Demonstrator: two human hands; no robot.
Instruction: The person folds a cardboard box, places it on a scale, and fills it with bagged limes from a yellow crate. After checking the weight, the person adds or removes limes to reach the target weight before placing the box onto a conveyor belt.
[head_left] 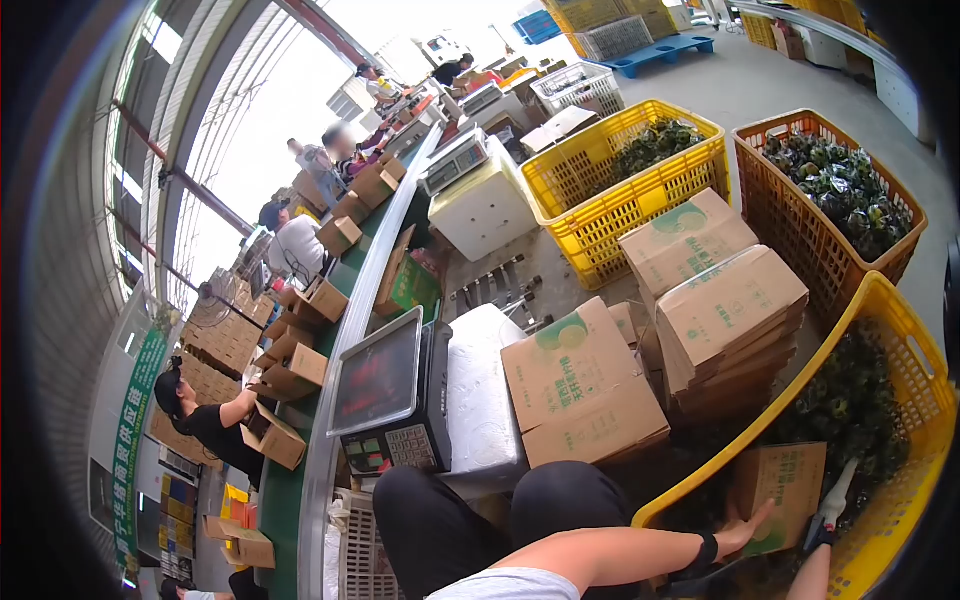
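Note:
My left hand, with a dark band at the wrist, grips the left edge of a small brown cardboard box with green print. The box stands upright inside the near yellow crate, among dark, leafy-looking items. At the box's right side is my right hand, pale and seemingly gloved, above a dark wrist band. Its fingers are too unclear to tell whether they hold anything. Left of the crate, a flattened carton stack and a large printed carton sit near my knees.
A digital scale rests beside a white foam box. The metal-edged green conveyor carries open cartons. People stand along its far side, one in black. Beyond are another yellow crate and an orange-brown crate, both holding dark items.

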